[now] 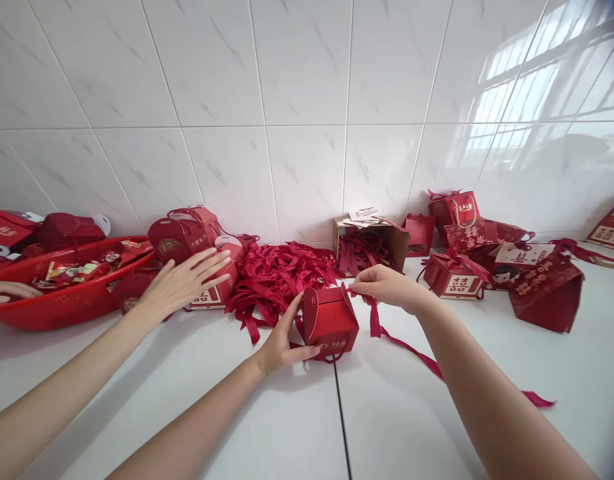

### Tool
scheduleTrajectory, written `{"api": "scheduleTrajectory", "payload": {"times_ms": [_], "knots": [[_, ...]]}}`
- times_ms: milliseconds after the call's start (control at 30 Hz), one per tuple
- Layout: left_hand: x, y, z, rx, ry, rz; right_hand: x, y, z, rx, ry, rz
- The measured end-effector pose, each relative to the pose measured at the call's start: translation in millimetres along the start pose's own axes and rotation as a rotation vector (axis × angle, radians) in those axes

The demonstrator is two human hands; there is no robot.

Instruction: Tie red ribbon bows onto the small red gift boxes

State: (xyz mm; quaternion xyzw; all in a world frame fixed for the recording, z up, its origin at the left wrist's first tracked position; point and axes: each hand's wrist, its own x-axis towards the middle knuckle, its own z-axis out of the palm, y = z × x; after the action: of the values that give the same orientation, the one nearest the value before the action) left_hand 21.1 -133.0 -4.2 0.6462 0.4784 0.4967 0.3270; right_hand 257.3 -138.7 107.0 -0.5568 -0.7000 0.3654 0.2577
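Note:
A small red gift box [331, 320] with gold lettering stands on the white tabletop in the middle of the head view. My left hand [281, 343] grips its left side, thumb across the front and fingers behind. At the box's upper right edge, my right hand [381, 287] pinches a dark red ribbon [407, 347] close to the side flap. The ribbon's loose length trails over the table to the right. A corded handle hangs at the foot of the box. The fingertips behind the box are hidden.
Another person's hand [187, 277] reaches over red boxes [184, 237] on the left. Beside it is a red plastic basin [61, 303] of wrapped sweets. Heaped ribbons [287, 273] lie behind my box, next to a cardboard box [399, 247]. Several finished-looking boxes [457, 277] stand right, against the tiled wall [307, 173].

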Motion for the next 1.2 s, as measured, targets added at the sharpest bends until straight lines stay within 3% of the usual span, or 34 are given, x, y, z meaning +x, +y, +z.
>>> {"api": "scheduleTrajectory", "payload": {"times_ms": [67,100,267,467,800,1200], "knots": [[-1,3,-4.8,-0.137,-0.241,0.128,-3,-2,-1,-0.029,0.011,-0.005],[-1,6,-8.1,-0.18,-0.308,0.157,-4,-3,-1,-0.046,0.01,-0.011],[-4,18,-14.6,-0.131,-0.288,0.09,-9,-6,-3,-0.006,-0.028,-0.036],[-2,13,-13.6,0.008,-0.305,0.142,-15,-9,-9,0.001,-0.033,-0.047],[-5,11,-16.2,-0.106,-0.357,0.165,-12,-6,-7,0.041,-0.018,-0.077],[-6,2,-12.1,-0.053,-0.408,0.291,-5,9,-13,0.017,-0.176,-0.219]]}}
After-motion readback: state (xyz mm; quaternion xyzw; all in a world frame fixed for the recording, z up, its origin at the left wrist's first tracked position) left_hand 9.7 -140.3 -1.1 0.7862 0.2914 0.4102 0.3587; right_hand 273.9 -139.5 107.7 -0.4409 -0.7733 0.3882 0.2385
